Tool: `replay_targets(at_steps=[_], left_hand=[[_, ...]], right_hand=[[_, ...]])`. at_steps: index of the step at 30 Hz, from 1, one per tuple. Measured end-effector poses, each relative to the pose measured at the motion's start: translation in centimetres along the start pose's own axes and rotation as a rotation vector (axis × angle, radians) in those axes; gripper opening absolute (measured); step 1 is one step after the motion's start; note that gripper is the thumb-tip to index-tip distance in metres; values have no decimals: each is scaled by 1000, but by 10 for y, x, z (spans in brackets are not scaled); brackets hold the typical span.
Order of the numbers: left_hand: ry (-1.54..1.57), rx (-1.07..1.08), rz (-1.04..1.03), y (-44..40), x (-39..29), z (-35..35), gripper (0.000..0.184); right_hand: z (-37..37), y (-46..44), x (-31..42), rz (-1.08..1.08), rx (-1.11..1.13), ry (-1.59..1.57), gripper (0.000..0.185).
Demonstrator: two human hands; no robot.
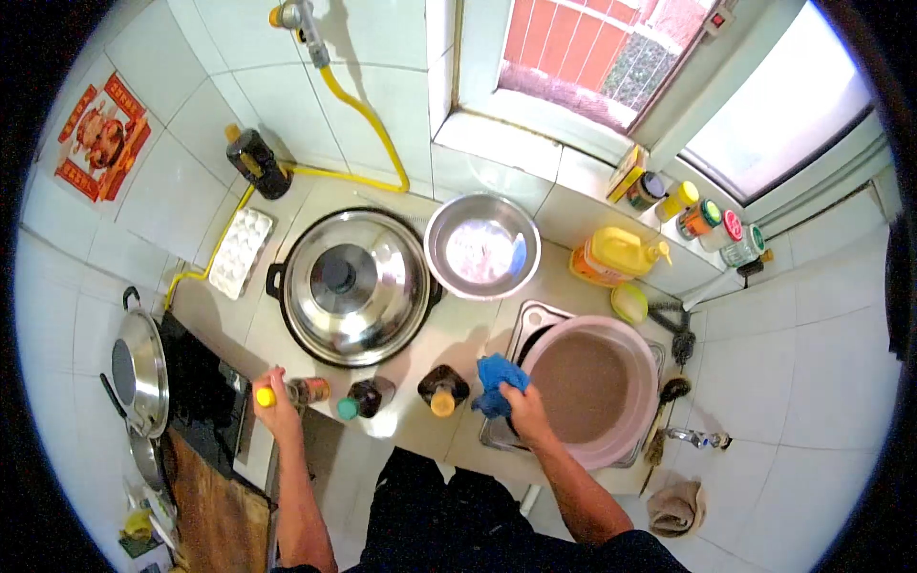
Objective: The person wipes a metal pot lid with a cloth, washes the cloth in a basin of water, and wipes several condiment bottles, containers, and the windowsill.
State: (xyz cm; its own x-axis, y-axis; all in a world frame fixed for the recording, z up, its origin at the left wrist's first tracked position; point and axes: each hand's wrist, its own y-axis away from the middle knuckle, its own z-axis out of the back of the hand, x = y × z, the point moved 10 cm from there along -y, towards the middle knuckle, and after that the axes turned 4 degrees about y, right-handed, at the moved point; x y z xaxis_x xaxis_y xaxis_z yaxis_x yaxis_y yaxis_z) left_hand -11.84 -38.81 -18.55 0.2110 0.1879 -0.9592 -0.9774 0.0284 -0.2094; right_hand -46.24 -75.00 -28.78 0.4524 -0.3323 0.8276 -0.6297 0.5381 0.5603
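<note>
My left hand (278, 413) is closed around the upper part of a yellow-capped bottle (310, 390), near the counter's front edge. The bottle's lower part shows beyond my fingers. My right hand (528, 416) grips a crumpled blue cloth (496, 385) just left of a pink basin (642, 390) of murky brownish water. Between my hands stand a dark bottle with a green cap (350, 409) and a dark bottle with an amber cap (442, 403).
A large lidded pan (315, 277) and a steel bowl (525, 215) sit farther back. An egg tray (241, 254) lies left, near the stove (196, 382). A yellow jug (611, 256) stands behind the sink (530, 317). Several jars (700, 218) line the windowsill.
</note>
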Motion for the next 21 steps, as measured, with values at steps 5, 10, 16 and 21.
replay_targets(at_steps=[5,10,16,21], left_hand=[[-25,89,-27,14,1,-14,12],[70,95,-63,21,-2,-14,11],[19,117,-4,28,6,-4,11],[-13,185,13,28,15,0,10]], right_hand=[[25,9,163,208,8,-360,49],[25,-31,377,803,-84,141,42],[-33,-216,449,941,-400,1006,46],[-6,-250,400,1018,-493,1233,41]])
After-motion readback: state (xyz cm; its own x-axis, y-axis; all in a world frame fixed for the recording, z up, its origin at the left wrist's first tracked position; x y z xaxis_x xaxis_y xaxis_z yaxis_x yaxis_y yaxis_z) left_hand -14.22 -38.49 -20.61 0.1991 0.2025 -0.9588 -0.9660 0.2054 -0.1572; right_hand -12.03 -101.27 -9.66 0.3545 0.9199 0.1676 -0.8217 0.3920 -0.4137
